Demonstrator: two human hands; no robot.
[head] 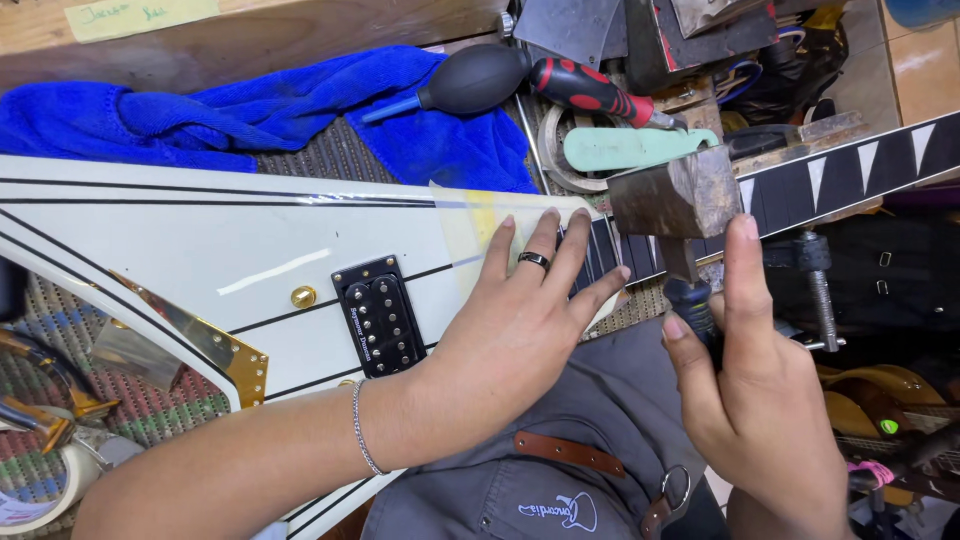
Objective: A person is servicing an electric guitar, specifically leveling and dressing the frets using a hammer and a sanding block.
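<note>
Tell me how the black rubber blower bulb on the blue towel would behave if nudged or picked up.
The blower looks round-bellied, so it would probably roll, though its blue nozzle and the soft towel should check that. It seems hollow rubber: likely light for its size and squashy under a grip. The matte surface suggests it would not be slippery.

Head camera looks steeply down, close over the workbench (320,150).

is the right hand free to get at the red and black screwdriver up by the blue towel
Probably not as things stand: the right hand is gripping the dark clamp handle, and the wooden block and guitar neck lie between it and the red and black screwdriver.
</note>
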